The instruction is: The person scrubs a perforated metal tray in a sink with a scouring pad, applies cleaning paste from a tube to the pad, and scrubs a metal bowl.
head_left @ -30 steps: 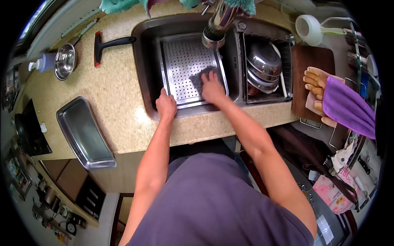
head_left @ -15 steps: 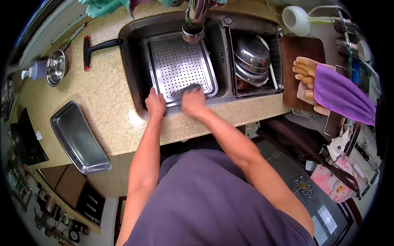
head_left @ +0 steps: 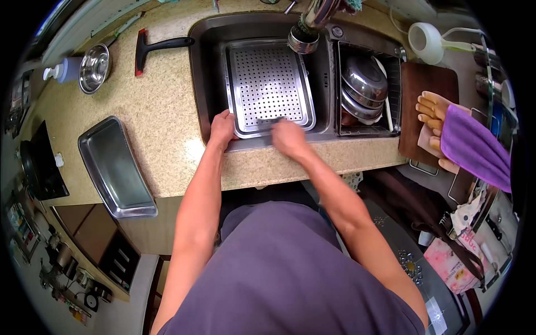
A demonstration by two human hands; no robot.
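In the sink [head_left: 209,84] a perforated metal tray [head_left: 267,78] lies in a second, rimmed tray beneath it. My left hand [head_left: 223,128] is closed on the near left corner of the trays, its fingertips partly hidden. My right hand [head_left: 288,136], somewhat blurred, presses a dark scouring pad [head_left: 268,121] against the near edge of the perforated tray. The faucet [head_left: 304,40] hangs over the far right corner of the trays.
To the right, a wire rack [head_left: 369,132] holds several metal bowls [head_left: 365,81], beside a brown cutting board [head_left: 416,114] and gloves [head_left: 435,120] under a purple cloth [head_left: 474,145]. Leftward are a squeegee [head_left: 143,53], a metal bowl [head_left: 95,68] and a deep metal pan [head_left: 116,167].
The camera view has shifted, so the counter and sink appear farther right and slightly higher. My right hand and the pad have moved slightly along the tray's near edge; my left hand keeps its grip.
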